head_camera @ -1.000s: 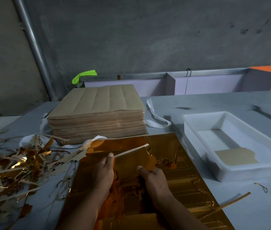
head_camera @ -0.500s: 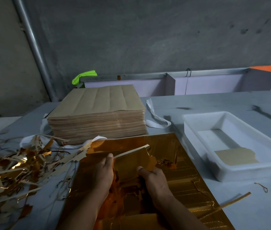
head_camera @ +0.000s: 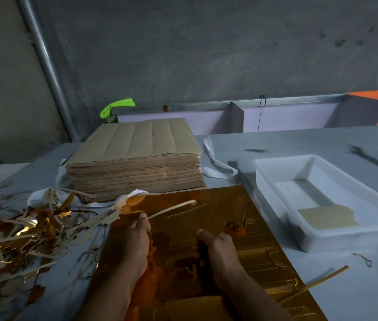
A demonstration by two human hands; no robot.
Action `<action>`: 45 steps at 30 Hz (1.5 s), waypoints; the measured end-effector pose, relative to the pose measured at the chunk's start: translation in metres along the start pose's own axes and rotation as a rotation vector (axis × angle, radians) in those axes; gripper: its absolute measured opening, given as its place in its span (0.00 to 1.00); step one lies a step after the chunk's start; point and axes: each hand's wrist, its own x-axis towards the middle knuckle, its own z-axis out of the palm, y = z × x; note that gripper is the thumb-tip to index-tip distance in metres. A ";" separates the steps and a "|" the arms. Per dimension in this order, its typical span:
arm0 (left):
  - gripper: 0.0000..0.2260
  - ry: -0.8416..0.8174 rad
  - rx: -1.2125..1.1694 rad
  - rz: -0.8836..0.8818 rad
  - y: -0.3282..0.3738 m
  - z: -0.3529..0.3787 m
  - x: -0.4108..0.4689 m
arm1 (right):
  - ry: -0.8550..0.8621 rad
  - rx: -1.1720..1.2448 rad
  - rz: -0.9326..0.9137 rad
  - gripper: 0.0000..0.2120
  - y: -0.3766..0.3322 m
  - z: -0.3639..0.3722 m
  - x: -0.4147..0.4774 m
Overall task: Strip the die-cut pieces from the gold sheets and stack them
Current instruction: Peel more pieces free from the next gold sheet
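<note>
A shiny gold die-cut sheet (head_camera: 262, 251) lies flat on the grey table in front of me. Over its near left part I hold a loose gold piece (head_camera: 178, 230) between both hands. My left hand (head_camera: 137, 244) grips its left edge, thumb on top near a pale strip that sticks up. My right hand (head_camera: 220, 249) grips its right edge, thumb on top. A tall stack of brown-backed sheets (head_camera: 134, 161) stands behind. One brown die-cut piece (head_camera: 326, 217) lies in the white tray (head_camera: 276, 181) at the right.
A heap of gold and brown waste strips (head_camera: 21, 232) covers the table at the left. A white strap (head_camera: 215, 165) lies beside the stack. Loose strips (head_camera: 326, 276) lie near the sheet's right edge. A low lilac partition (head_camera: 287, 117) and grey wall close the back.
The gold piece between my hands has sunk lower and flatter toward the sheet. Both hands stay in nearly the same place.
</note>
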 end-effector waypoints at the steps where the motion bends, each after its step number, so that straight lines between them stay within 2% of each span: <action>1: 0.18 -0.006 0.006 0.018 0.000 0.000 -0.001 | 0.008 0.009 0.014 0.11 0.000 -0.001 0.000; 9: 0.19 0.036 0.039 0.089 0.000 0.004 -0.008 | 0.028 -0.017 0.009 0.18 0.003 -0.001 0.003; 15: 0.16 0.021 0.061 0.110 -0.003 0.004 -0.009 | 0.016 -0.019 -0.032 0.09 0.006 0.000 0.003; 21: 0.15 -0.019 0.066 0.020 -0.008 0.006 -0.009 | 0.007 -0.102 -0.108 0.07 0.008 0.003 0.001; 25: 0.11 0.003 0.108 0.047 -0.010 0.007 -0.008 | 0.005 -0.124 -0.127 0.08 0.008 0.004 0.001; 32: 0.13 0.031 0.131 0.072 -0.014 0.007 -0.004 | -0.027 -0.223 -0.142 0.03 0.009 0.007 0.000; 40: 0.12 0.018 0.087 0.104 -0.013 0.004 -0.005 | -0.035 -0.085 -0.094 0.06 0.007 0.004 0.005; 45: 0.13 0.014 0.064 0.104 -0.014 0.004 -0.002 | -0.056 0.027 0.032 0.08 -0.004 -0.004 0.004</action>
